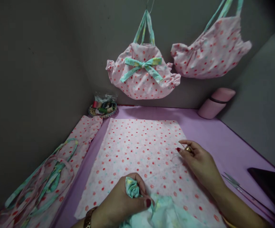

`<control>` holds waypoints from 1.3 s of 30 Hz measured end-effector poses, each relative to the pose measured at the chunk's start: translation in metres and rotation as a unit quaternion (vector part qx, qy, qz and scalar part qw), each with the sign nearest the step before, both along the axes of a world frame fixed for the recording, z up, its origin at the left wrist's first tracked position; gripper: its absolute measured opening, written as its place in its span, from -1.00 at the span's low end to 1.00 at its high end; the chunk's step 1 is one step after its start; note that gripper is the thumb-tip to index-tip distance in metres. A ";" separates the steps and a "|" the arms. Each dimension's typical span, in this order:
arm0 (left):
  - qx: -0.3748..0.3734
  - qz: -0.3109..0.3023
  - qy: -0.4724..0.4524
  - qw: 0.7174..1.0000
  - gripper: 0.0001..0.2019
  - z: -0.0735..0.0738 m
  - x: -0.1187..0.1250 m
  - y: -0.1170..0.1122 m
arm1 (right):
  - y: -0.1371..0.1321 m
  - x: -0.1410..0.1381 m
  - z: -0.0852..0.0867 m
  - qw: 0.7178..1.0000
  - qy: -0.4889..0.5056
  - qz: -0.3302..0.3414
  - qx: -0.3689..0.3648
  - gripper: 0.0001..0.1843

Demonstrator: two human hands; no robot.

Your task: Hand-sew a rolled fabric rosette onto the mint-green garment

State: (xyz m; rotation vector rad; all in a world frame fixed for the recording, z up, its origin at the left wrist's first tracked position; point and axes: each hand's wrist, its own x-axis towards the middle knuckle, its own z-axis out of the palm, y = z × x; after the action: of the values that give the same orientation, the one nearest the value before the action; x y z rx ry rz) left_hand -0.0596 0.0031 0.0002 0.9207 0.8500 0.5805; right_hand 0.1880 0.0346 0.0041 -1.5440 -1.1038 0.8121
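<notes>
Mint cloth (162, 207), near centre over the dotted sheet (137, 142), is partly bunched in the left hand's (121, 202) grip, the rest ungathered; the right hand (200, 163) pinches possibly a needle (183, 146).

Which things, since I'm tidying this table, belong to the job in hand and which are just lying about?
Apparently in the job:
- mint-green fabric, in the left hand
- pink dotted fabric spread beneath
- thread spools and scissors, perhaps

Apparently lying about:
- pink flask
- black object, unclear
- dotted bags, hanging up
</notes>
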 end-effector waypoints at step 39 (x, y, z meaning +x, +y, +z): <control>0.115 0.091 0.161 0.976 -0.87 -0.007 0.003 0.002 | -0.055 -0.057 -0.011 0.921 -0.017 0.368 -0.130 -0.72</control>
State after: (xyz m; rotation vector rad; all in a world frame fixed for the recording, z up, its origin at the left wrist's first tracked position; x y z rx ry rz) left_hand -0.0569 0.0051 -0.0067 1.1758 1.1852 0.7110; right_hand 0.1306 -0.0202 -0.0071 -1.3420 -1.6926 1.4866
